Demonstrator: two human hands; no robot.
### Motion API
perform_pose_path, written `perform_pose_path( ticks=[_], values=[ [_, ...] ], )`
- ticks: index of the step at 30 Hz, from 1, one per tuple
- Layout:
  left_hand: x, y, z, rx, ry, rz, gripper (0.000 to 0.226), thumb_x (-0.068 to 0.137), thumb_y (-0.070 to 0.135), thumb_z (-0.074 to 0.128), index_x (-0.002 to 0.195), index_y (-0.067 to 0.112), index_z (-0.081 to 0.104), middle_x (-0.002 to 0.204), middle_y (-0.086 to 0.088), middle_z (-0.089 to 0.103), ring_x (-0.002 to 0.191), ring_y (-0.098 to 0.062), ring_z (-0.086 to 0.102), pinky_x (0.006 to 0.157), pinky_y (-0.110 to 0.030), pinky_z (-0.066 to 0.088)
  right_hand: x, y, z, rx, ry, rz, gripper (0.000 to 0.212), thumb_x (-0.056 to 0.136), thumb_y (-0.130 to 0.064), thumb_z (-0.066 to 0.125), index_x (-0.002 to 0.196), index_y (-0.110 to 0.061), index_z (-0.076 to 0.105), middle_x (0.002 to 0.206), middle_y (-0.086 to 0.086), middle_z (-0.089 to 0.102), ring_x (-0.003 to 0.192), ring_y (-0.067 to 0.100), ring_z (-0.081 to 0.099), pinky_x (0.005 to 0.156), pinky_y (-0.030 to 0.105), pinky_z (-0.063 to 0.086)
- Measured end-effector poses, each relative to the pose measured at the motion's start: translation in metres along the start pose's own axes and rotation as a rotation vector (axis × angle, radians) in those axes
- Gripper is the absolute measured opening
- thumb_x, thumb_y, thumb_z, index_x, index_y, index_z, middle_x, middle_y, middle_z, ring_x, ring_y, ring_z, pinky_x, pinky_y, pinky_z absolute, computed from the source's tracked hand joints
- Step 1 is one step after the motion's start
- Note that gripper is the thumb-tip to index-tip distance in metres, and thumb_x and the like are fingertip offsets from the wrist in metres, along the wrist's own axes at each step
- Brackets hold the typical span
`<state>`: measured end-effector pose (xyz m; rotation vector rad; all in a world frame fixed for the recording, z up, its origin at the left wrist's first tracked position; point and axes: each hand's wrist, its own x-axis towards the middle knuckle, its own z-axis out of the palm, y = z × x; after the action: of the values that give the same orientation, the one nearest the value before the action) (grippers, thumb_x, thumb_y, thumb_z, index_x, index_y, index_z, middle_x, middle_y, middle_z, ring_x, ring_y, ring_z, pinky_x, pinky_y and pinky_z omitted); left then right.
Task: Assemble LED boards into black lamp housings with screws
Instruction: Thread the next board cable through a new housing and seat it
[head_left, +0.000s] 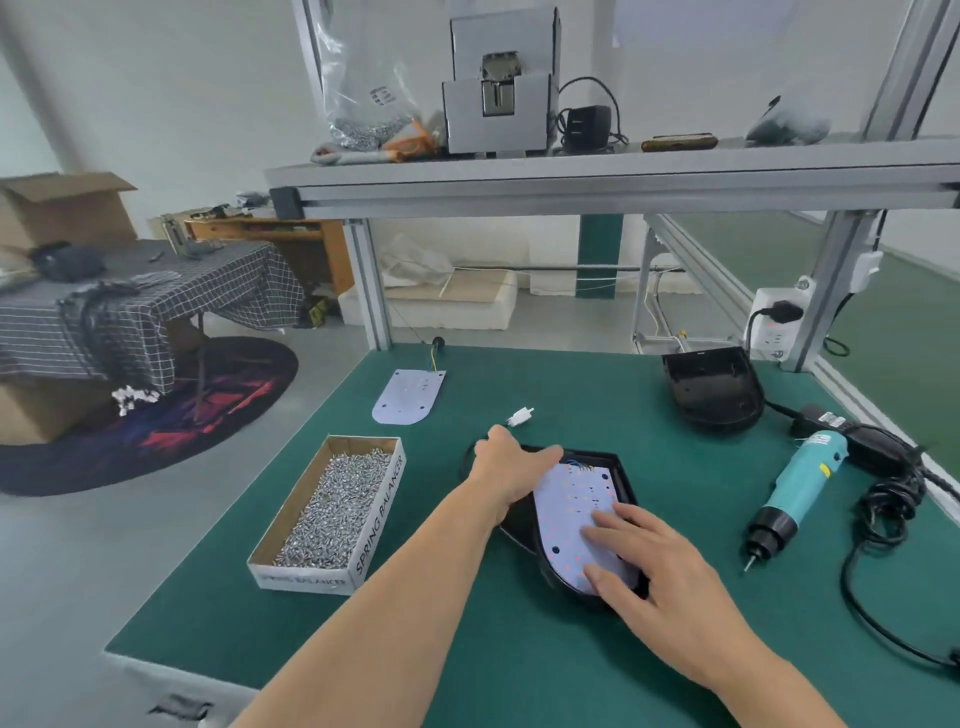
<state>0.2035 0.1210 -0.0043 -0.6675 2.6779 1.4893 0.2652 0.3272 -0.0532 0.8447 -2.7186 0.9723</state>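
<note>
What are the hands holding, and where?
Nothing is gripped. The left hand rests on the black housing's far corner; the right hand's flat fingers press the LED board.

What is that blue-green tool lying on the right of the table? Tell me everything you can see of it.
It is an electric screwdriver with a teal plastic body, a black collar at the nose and a thin metal bit pointing toward the near edge. It lies on its side on the green mat, right of the black lamp housing. A black cable lies coiled beside its rear. Nothing holds it.

Bare left hand (511, 470), bare right hand (657, 571).
</note>
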Motion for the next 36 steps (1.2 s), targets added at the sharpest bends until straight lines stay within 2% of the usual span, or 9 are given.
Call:
perform_pose_path(
  ticks=[3, 5, 7, 11, 14, 17, 20, 24, 36],
  values=[
    [0.000, -0.006, -0.061, 0.038, 0.164, 0.100, 0.017, 0.091, 0.029, 0.060, 0.100, 0.016, 0.066, 0.099, -0.002, 0.069, 0.081, -0.019, 0.061, 0.069, -0.029, 0.049, -0.002, -0.001, 0.001, -0.010, 0.017, 0.020, 0.035, 0.094, -0.042, 0.063, 0.129, -0.039, 0.065, 0.139, -0.031, 0.051, 0.142, -0.009, 0.028, 0.114, 0.020, 0.029],
    [-0.001, -0.019, -0.111, 0.164, 0.306, 0.092, 0.015, 0.089, 0.013, 0.057, 0.085, 0.014, 0.071, 0.085, -0.004, 0.072, 0.072, -0.022, 0.064, 0.069, -0.032, 0.056, -0.002, -0.001, 0.001, -0.007, 0.024, 0.033, 0.034, 0.094, -0.041, 0.065, 0.128, -0.039, 0.066, 0.139, -0.032, 0.050, 0.142, -0.010, 0.028, 0.116, 0.024, 0.030],
    [-0.003, -0.034, -0.152, 0.356, 0.359, 0.042, 0.015, 0.086, 0.008, 0.062, 0.084, 0.014, 0.075, 0.085, -0.004, 0.074, 0.080, -0.024, 0.070, 0.079, -0.037, 0.060, -0.001, -0.003, 0.002, 0.014, 0.038, 0.042, 0.033, 0.092, -0.037, 0.068, 0.125, -0.038, 0.068, 0.137, -0.030, 0.054, 0.141, -0.007, 0.032, 0.115, 0.027, 0.033],
    [-0.006, -0.065, -0.181, 0.736, 0.101, -0.061, 0.024, 0.082, 0.004, 0.070, 0.100, 0.018, 0.079, 0.094, 0.004, 0.076, 0.083, -0.016, 0.072, 0.085, -0.028, 0.057, -0.001, -0.006, 0.002, 0.035, 0.062, 0.050, 0.030, 0.090, -0.031, 0.072, 0.119, -0.034, 0.073, 0.133, -0.025, 0.060, 0.138, -0.003, 0.039, 0.111, 0.028, 0.036],
    [-0.005, -0.085, -0.173, 0.815, 0.016, -0.045, 0.038, 0.081, 0.015, 0.078, 0.118, 0.023, 0.073, 0.112, 0.005, 0.071, 0.094, -0.014, 0.069, 0.092, -0.023, 0.050, -0.002, -0.006, 0.002, 0.039, 0.074, 0.051, 0.029, 0.089, -0.029, 0.073, 0.118, -0.034, 0.074, 0.132, -0.025, 0.061, 0.138, -0.001, 0.040, 0.110, 0.029, 0.037],
    [0.000, -0.098, -0.165, 0.812, 0.032, 0.014, 0.035, 0.082, 0.019, 0.079, 0.116, 0.024, 0.074, 0.117, 0.005, 0.072, 0.102, -0.014, 0.066, 0.093, -0.024, 0.048, -0.002, -0.006, 0.002, 0.039, 0.069, 0.052, 0.028, 0.091, -0.030, 0.071, 0.119, -0.036, 0.073, 0.132, -0.027, 0.060, 0.138, -0.004, 0.038, 0.108, 0.028, 0.037],
    [0.002, -0.102, -0.164, 0.775, 0.063, 0.076, 0.016, 0.080, 0.012, 0.079, 0.092, 0.023, 0.077, 0.100, 0.006, 0.074, 0.089, -0.011, 0.065, 0.085, -0.023, 0.050, -0.001, -0.005, 0.003, 0.029, 0.058, 0.054, 0.029, 0.092, -0.031, 0.069, 0.120, -0.037, 0.071, 0.133, -0.029, 0.058, 0.138, -0.007, 0.036, 0.104, 0.020, 0.033],
    [0.001, -0.107, -0.167, 0.751, 0.098, 0.147, 0.032, 0.079, 0.005, 0.073, 0.063, 0.028, 0.060, 0.078, 0.011, 0.066, 0.082, -0.012, 0.064, 0.076, -0.025, 0.050, -0.001, -0.002, 0.005, 0.030, 0.063, 0.055, 0.029, 0.092, -0.032, 0.069, 0.120, -0.040, 0.071, 0.133, -0.031, 0.057, 0.138, -0.010, 0.034, 0.103, 0.019, 0.033],
    [0.006, -0.123, -0.175, 0.352, 0.151, 0.115, 0.018, 0.085, 0.000, 0.068, 0.075, 0.015, 0.069, 0.066, -0.007, 0.072, 0.055, -0.013, 0.060, 0.064, -0.035, 0.057, -0.001, 0.004, 0.009, 0.034, 0.071, 0.032, 0.029, 0.093, -0.034, 0.069, 0.121, -0.040, 0.070, 0.133, -0.032, 0.056, 0.136, -0.017, 0.030, 0.100, 0.012, 0.029]
  ],
)
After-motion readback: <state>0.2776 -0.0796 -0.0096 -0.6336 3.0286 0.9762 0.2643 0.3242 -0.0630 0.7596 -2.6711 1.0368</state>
